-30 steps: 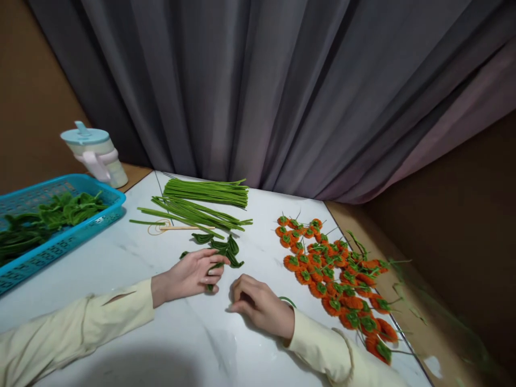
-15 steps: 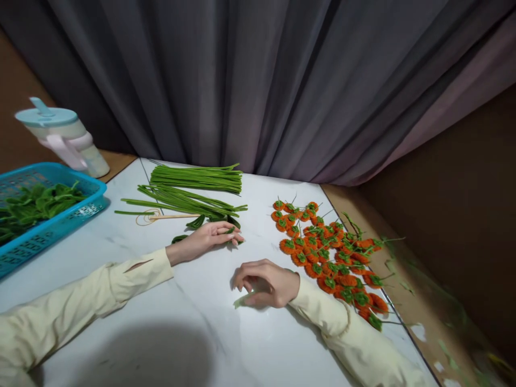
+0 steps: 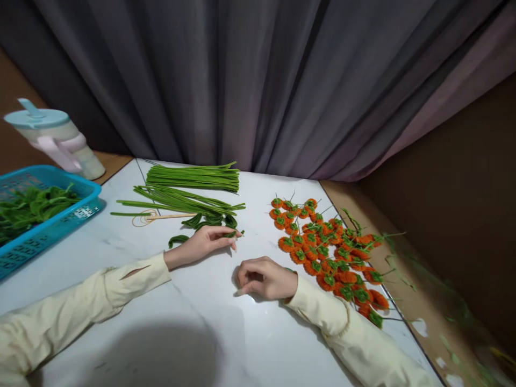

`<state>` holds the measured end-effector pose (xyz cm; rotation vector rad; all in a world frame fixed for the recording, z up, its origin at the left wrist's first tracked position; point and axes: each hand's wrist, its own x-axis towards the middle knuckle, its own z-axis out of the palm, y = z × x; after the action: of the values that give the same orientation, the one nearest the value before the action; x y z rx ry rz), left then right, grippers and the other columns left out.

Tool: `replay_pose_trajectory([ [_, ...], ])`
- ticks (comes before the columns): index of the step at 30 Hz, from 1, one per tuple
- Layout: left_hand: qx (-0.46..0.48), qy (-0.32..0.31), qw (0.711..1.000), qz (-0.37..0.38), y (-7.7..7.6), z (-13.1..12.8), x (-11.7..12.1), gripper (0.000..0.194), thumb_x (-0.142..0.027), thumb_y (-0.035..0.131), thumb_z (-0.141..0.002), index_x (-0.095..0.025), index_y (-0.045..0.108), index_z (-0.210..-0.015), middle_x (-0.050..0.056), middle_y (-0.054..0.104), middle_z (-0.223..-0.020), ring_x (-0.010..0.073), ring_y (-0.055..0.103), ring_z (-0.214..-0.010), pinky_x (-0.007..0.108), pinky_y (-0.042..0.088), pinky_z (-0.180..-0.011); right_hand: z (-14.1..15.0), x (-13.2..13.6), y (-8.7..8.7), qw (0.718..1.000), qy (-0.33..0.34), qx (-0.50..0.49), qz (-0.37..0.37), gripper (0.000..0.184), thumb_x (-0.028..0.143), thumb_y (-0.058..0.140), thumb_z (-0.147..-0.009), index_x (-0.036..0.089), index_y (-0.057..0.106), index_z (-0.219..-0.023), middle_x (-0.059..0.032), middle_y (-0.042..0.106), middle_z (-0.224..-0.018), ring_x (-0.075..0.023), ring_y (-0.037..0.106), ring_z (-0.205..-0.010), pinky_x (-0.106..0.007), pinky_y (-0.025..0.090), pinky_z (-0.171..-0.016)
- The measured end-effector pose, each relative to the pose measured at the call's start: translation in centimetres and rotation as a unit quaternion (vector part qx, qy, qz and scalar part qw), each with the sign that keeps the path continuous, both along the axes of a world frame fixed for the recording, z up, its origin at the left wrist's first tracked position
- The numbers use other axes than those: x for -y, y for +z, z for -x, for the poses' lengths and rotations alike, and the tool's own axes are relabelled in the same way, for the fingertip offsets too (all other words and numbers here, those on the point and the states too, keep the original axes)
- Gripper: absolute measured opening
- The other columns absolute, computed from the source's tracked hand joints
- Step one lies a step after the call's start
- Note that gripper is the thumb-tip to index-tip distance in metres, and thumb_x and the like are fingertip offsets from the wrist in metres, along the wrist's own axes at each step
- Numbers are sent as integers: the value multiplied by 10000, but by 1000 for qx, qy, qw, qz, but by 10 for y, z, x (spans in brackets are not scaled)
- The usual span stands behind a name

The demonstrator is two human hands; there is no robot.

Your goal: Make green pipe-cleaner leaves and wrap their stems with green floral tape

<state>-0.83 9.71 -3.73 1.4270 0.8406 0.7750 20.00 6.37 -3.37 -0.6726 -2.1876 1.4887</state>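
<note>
My left hand (image 3: 209, 243) reaches over a small group of dark green fuzzy leaf pieces (image 3: 213, 219), its fingers stretched out and touching the nearest ones. Another curled leaf piece (image 3: 177, 239) lies just left of that hand. My right hand (image 3: 266, 278) rests on the white table to the right, thumb and fingers curled together; what they hold, if anything, is hidden. Beyond my right wrist spreads a cluster of orange persimmon-like pipe-cleaner pieces (image 3: 310, 251) with green tops and thin stems.
Green pipe cleaners (image 3: 191, 177) lie bundled at the back, with looser ones (image 3: 185, 201) in front. Near them is a thin wooden stick (image 3: 173, 216) with a looped band. A blue basket (image 3: 86, 203) of green leaves and a lidded cup (image 3: 60, 142) stand left. A grey curtain (image 3: 234, 80) hangs behind.
My left hand has moved right and farther over the leaf pieces. My right hand opened partway, then its fingers curled together again. The view has shifted slightly.
</note>
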Motion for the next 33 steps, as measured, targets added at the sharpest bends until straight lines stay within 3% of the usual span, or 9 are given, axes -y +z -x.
replay_pose_trajectory([
  [6,-4,10,999,-43,-8,-8,-8,219,-309,600,-827,-128,643,-942,41,662,-749,175,593,-778,289,446,-760,10,4,-3,989,-105,-28,100,303,450,674,-729,171,556,-723,32,543,-569,-100,541,-503,-225,459,-544],
  [10,4,37,998,-52,-11,-16,-16,228,-316,634,-791,-137,597,-927,19,634,-763,152,580,-723,265,445,-705,17,1,-5,954,-211,-116,179,395,380,797,-588,172,575,-840,6,622,-722,-137,645,-574,-271,526,-619],
  [12,3,47,998,-52,-10,-17,-16,241,-331,637,-787,-144,570,-922,0,611,-715,143,569,-678,254,436,-658,19,-1,-6,932,-247,-151,220,442,343,830,-536,166,567,-845,25,615,-678,-149,661,-569,-276,543,-614],
  [17,-15,32,998,-44,-5,-18,-12,252,-355,624,-793,-150,528,-901,-9,609,-656,143,566,-642,262,433,-653,17,-1,-11,915,-253,-164,270,443,319,839,-524,149,553,-817,50,592,-527,-174,659,-496,-265,532,-516],
  [23,-29,29,998,-50,-6,-18,-13,254,-361,594,-813,-151,513,-932,2,623,-678,160,588,-680,277,441,-676,15,-4,-12,895,-258,-197,307,433,259,852,-501,142,565,-804,56,611,-563,-171,661,-473,-245,521,-479],
  [33,-106,4,987,-125,-6,-14,-14,276,-384,514,-845,-140,556,-965,33,635,-795,170,594,-743,271,455,-688,12,-8,-7,877,-305,-220,298,274,245,832,-542,100,676,-715,-77,713,-664,-196,687,-586,-302,549,-606],
])
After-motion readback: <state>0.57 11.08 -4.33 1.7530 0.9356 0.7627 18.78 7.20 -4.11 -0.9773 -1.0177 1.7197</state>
